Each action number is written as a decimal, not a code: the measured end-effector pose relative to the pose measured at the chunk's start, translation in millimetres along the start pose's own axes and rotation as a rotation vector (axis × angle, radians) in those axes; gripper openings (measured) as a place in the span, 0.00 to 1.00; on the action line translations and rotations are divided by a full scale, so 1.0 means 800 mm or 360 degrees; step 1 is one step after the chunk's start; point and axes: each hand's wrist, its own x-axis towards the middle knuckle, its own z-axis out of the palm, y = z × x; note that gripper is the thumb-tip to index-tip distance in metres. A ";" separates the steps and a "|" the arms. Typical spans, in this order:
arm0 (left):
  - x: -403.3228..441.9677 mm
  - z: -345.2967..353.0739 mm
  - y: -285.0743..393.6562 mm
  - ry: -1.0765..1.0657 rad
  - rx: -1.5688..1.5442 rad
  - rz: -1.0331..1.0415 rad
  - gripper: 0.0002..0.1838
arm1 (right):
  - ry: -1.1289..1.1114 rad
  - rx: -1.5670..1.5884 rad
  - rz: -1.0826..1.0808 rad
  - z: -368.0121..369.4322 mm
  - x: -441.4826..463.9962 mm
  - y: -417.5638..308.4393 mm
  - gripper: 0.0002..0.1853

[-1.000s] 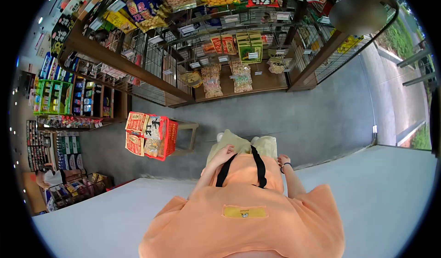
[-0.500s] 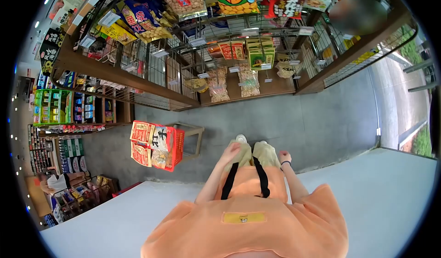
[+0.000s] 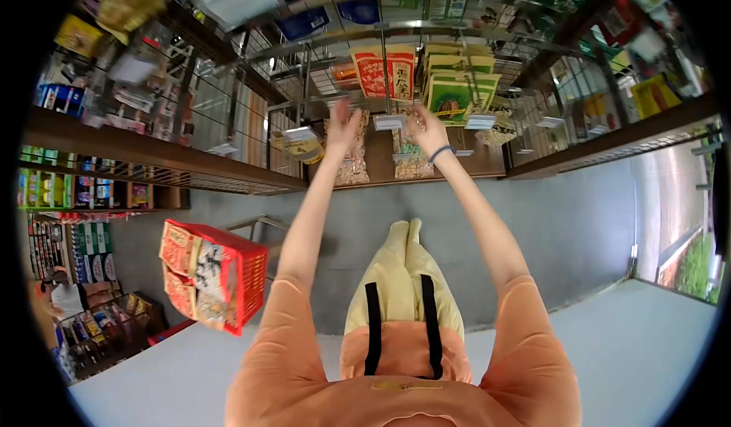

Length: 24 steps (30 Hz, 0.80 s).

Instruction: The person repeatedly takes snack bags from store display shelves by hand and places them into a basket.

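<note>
Both arms stretch forward to the shelf unit. My left hand (image 3: 344, 128), slightly blurred, is in front of a clear bag of nuts (image 3: 352, 171), fingers apart and nothing seen in them. My right hand (image 3: 429, 132), with a dark blue band at the wrist, is just below the hanging packets, fingers spread beside a price tag (image 3: 390, 122); whether it touches anything I cannot tell. Red-and-cream packets (image 3: 396, 75) hang between and above the hands. Green packets (image 3: 459, 92) hang to their right. Another bag of nuts (image 3: 413, 167) lies under my right hand.
At the left, a red basket (image 3: 253, 275) filled with snack packets rests on a small stand (image 3: 259, 223). Wooden shelf frames (image 3: 137, 147) with wire grids flank the bay. A person (image 3: 67, 297) is at the far left. A glass front borders the right side.
Both hands have risen from near my lap and reached forward to the hanging packets. The view has come closer to the shelf, and the basket now appears larger and further left.
</note>
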 end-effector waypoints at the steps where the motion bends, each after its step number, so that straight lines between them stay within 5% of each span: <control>1: 0.011 0.009 0.048 -0.0065 0.0147 -0.0013 0.35 | 0.0132 0.0085 -0.0091 0.010 0.015 0.007 0.25; 4: 0.071 0.008 0.010 -0.0169 0.0282 0.0379 0.48 | 0.0486 0.0087 -0.0511 0.045 0.047 0.026 0.36; 6: 0.108 0.010 -0.011 -0.0282 0.0263 0.0446 0.48 | 0.0620 0.0089 -0.0627 0.052 0.072 0.033 0.39; 7: 0.112 0.013 -0.008 -0.0342 0.0331 0.0533 0.45 | 0.0549 0.0188 -0.0463 0.052 0.077 0.032 0.39; 11: 0.136 0.007 -0.030 -0.0633 0.0491 0.0531 0.38 | 0.0873 0.0434 -0.1101 0.072 0.107 0.059 0.36; 12: 0.141 0.013 -0.035 -0.0610 0.0371 0.0809 0.38 | 0.0859 0.0373 -0.1149 0.072 0.119 0.065 0.27; 19: 0.142 0.021 -0.038 -0.0536 0.0418 0.0707 0.38 | 0.0844 0.0209 -0.0494 0.052 0.111 0.055 0.12; 24: 0.148 0.014 -0.038 -0.0548 0.0452 0.0726 0.37 | 0.0929 0.0331 -0.0753 0.058 0.117 0.060 0.07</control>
